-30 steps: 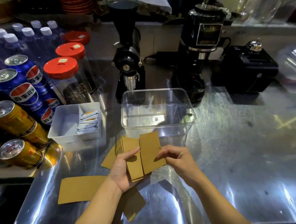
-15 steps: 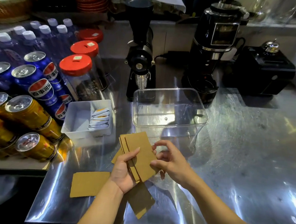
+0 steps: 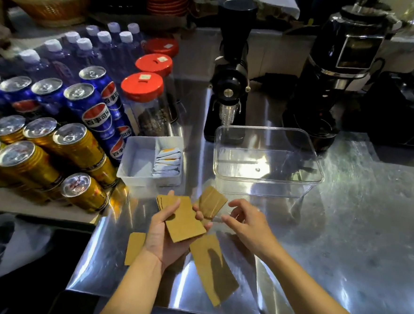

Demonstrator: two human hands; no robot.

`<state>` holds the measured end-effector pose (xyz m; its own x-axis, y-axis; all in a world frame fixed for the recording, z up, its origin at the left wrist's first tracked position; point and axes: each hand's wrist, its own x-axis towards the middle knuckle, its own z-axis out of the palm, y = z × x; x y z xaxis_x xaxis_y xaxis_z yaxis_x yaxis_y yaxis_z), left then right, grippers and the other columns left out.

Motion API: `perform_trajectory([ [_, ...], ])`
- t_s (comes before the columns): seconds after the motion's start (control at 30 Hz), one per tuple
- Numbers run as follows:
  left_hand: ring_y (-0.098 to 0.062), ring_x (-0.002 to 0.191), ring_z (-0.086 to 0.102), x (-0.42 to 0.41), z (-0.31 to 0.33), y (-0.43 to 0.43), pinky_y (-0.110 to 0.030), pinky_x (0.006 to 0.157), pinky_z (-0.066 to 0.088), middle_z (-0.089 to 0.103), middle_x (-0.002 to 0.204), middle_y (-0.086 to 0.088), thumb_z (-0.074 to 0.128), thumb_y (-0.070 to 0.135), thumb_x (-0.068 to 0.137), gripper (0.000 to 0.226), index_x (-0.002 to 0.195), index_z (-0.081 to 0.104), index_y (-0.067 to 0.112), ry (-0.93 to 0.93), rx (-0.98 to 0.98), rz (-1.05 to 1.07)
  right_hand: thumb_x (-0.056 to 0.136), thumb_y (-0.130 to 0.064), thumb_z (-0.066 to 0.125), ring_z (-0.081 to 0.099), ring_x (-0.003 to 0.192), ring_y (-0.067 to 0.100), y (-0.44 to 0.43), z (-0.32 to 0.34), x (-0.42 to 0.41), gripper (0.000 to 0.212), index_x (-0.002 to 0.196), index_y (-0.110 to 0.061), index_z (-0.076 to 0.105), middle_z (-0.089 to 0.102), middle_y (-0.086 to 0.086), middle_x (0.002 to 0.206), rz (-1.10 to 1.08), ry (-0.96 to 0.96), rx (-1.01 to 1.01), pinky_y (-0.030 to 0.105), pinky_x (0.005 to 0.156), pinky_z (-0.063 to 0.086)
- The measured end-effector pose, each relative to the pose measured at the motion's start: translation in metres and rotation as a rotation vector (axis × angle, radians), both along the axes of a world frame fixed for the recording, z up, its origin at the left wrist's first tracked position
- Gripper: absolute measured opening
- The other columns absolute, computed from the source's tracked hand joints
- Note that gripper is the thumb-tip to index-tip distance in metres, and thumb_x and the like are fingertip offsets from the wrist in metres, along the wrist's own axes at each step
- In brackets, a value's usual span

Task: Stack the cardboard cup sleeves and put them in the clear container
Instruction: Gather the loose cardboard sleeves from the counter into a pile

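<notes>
My left hand [image 3: 164,237] holds a small stack of flat brown cardboard cup sleeves [image 3: 182,219] above the steel counter. My right hand [image 3: 245,223] hovers just to the right of the stack, fingers spread, holding nothing. Another sleeve [image 3: 211,202] lies on the counter between the hands, near the container's front wall. One loose sleeve [image 3: 214,267] lies below the hands and one more [image 3: 134,247] shows left of my left wrist. The clear container [image 3: 268,178] stands behind the hands with nothing in it.
A white tray [image 3: 137,161] of sachets sits left of the container. Rows of gold and blue cans [image 3: 77,145], red-lidded jars [image 3: 144,98] and water bottles fill the left. Two black grinders [image 3: 230,85] and a black box stand at the back. Counter edge runs along the bottom.
My right hand has let go of the sleeves and drawn away to the right. The left hand's sleeves are squared into a tighter stack. The camera has shifted, so everything sits further right.
</notes>
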<state>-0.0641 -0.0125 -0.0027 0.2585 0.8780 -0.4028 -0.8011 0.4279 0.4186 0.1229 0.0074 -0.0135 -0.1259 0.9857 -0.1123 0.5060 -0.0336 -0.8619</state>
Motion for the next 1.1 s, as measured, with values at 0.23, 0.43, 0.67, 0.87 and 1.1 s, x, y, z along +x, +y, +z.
perform_trajectory([
  [0.23, -0.022, 0.064, 0.059, -0.026, 0.008, -0.012, -0.038, 0.056, 0.054, 0.057, 0.082, -0.013, 0.086, 0.022, 0.048, 0.071, 0.112, 0.058, 0.029, 0.020, 0.054, 0.048, 0.070, -0.042, 0.072, 0.052, 0.107, 0.028, 0.019, -0.019, -0.025, 0.057, 0.114, -0.013, 0.050, 0.058, 0.011, 0.113, -0.010, -0.361, -0.007, 0.035, 0.084, 0.039],
  [0.43, -0.023, 0.067, 0.061, -0.036, 0.005, -0.023, -0.037, 0.059, 0.056, 0.063, 0.082, -0.015, 0.076, 0.023, 0.061, 0.057, 0.115, 0.056, 0.025, 0.004, 0.016, 0.102, 0.054, -0.061, 0.072, 0.041, 0.118, 0.032, 0.026, -0.021, -0.054, 0.082, 0.113, -0.014, 0.041, 0.051, 0.013, 0.121, 0.030, -0.605, 0.017, 0.042, 0.091, 0.030],
  [0.67, -0.024, 0.068, 0.062, -0.043, 0.001, -0.028, -0.038, 0.060, 0.057, 0.063, 0.088, -0.016, 0.059, 0.027, 0.075, 0.040, 0.114, 0.057, 0.025, 0.026, -0.012, 0.109, 0.039, -0.057, 0.083, 0.036, 0.116, 0.033, 0.052, -0.016, -0.059, 0.097, 0.113, -0.014, 0.037, 0.042, 0.012, 0.115, 0.043, -0.636, -0.159, 0.042, 0.090, 0.027],
  [0.87, -0.024, 0.071, 0.063, -0.046, -0.004, -0.025, -0.039, 0.064, 0.057, 0.064, 0.091, -0.016, 0.065, 0.027, 0.073, 0.042, 0.115, 0.059, 0.024, -0.001, -0.007, 0.098, 0.068, -0.032, 0.075, 0.047, 0.094, 0.026, 0.049, -0.017, -0.044, 0.045, 0.095, -0.013, 0.046, 0.044, 0.001, 0.093, -0.079, -0.261, -0.061, 0.033, 0.079, 0.042],
  [1.1, -0.024, 0.074, 0.062, -0.030, -0.007, -0.007, -0.040, 0.070, 0.054, 0.063, 0.086, -0.012, 0.073, 0.029, 0.068, 0.051, 0.117, 0.060, 0.028, 0.015, -0.008, 0.022, 0.083, -0.014, 0.064, 0.053, 0.069, 0.006, 0.033, 0.020, -0.005, 0.018, 0.076, -0.030, 0.060, 0.060, -0.007, 0.076, -0.259, 0.395, 0.137, 0.010, 0.056, 0.043],
])
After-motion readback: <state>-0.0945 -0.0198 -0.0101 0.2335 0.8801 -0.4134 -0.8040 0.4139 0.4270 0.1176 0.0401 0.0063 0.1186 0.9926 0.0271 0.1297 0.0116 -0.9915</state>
